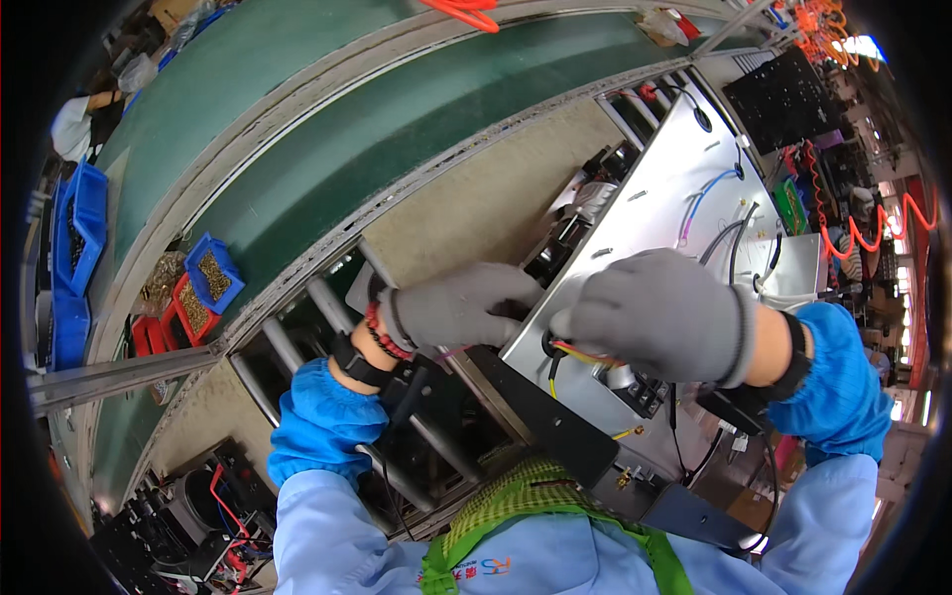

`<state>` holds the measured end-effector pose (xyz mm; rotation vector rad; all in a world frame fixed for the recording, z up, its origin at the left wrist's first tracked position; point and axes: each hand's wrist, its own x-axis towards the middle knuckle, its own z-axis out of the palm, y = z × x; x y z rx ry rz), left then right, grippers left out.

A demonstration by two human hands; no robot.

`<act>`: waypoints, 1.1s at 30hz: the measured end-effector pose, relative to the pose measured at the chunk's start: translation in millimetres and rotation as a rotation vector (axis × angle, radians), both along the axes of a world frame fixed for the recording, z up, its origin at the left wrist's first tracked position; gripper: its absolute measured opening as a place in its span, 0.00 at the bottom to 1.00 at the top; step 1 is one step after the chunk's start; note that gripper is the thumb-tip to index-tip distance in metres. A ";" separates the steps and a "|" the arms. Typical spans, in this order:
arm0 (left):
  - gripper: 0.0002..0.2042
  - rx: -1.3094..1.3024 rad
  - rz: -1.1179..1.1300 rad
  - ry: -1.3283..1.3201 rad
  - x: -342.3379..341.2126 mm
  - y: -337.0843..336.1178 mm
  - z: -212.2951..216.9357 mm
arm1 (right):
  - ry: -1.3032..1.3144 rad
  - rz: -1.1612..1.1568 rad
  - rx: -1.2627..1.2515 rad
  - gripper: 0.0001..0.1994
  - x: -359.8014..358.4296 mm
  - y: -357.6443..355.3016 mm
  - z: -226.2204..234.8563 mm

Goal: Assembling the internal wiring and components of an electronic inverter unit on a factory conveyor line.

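Observation:
A silver metal panel [635, 213] lies slanted in front of me, with holes and several wires along it. My right hand [659, 315], in a grey glove, is over the panel's near part. Its fingers are closed at a dark-rimmed hole, on yellow and red wires [587, 355] that run out under the palm. My left hand [461, 305], also gloved in grey, is just outside the panel's left edge. Its fingers are curled together, and whatever they hold is hidden. Below the right hand sits a black part with a silver knob [623, 379].
A green conveyor belt [327, 129] curves across the far side, beside a roller track [327, 302]. Blue bins [213, 276] and red bins [188, 309] of small fasteners stand at left. Blue wire [706, 198] and black cables rise from the panel. Orange coiled hoses [858, 243] hang at right.

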<state>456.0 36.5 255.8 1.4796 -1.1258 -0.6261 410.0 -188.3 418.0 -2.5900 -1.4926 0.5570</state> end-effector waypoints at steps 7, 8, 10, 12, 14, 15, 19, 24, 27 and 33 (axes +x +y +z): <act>0.23 0.227 0.065 0.076 -2.8 23.9 -14.4 | -0.099 -0.347 0.420 0.07 -27.9 -23.4 96.1; 0.23 0.251 0.056 0.090 -3.7 24.2 -18.8 | -0.208 -0.347 0.416 0.08 -31.5 -28.6 100.5; 0.23 0.333 -0.023 0.094 -3.8 26.1 -27.9 | -0.403 -0.349 0.385 0.11 -35.8 -33.7 107.6; 0.22 0.311 -0.004 0.015 -2.2 29.1 -37.1 | -0.530 -0.299 0.366 0.13 -33.1 -33.7 115.0; 0.20 0.408 0.009 0.024 -0.2 33.4 -44.4 | -0.721 -0.603 0.592 0.17 -17.6 -35.9 125.3; 0.20 0.400 -0.006 0.062 0.0 34.3 -47.3 | -0.754 -0.755 0.698 0.20 -2.3 -40.3 131.2; 0.20 0.104 -0.061 0.141 -10.8 26.8 -54.8 | -0.468 -0.992 0.600 0.24 53.6 -70.6 120.0; 0.23 0.121 -0.033 0.520 -32.5 13.6 -51.2 | -0.323 -0.813 0.001 0.19 28.2 -68.0 116.0; 0.24 0.116 -0.123 0.695 -32.2 4.5 -46.2 | 0.125 -0.539 -0.103 0.16 -15.3 -33.7 106.6; 0.26 0.182 -0.250 0.536 -21.4 -15.2 -55.3 | -0.065 -0.452 -0.176 0.24 -16.5 -1.4 14.8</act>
